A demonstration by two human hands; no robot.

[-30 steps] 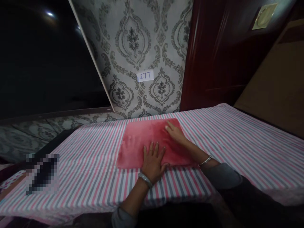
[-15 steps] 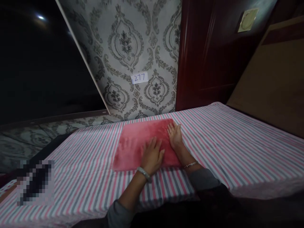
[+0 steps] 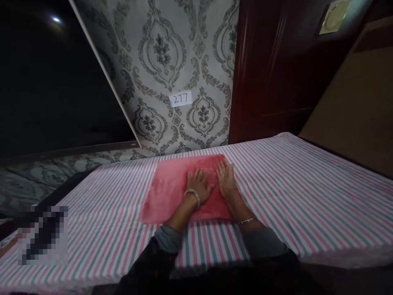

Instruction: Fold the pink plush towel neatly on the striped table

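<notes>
A pinkish-red plush cloth (image 3: 164, 190), roughly rectangular, lies flat on a striped sheet (image 3: 276, 184). Darker and lighter patches mark its pile, with a faint handprint on the left part. My left hand (image 3: 199, 183) rests palm down on the middle of the cloth, fingers spread and pointing away from me. At the cloth's right edge, my right hand (image 3: 226, 178) lies with fingers stretched out, its side against the fabric. Neither hand grips anything.
Behind the striped surface stands a patterned wall with a paper label (image 3: 181, 98) reading 277. A large dark screen (image 3: 61, 82) fills the left. A dark red door (image 3: 270, 73) and a brown board (image 3: 356, 102) stand on the right. A pixelated patch covers the lower left.
My left hand has slid forward and slightly right over the cloth. My right hand has stayed at the right edge. The view has shifted slightly.
</notes>
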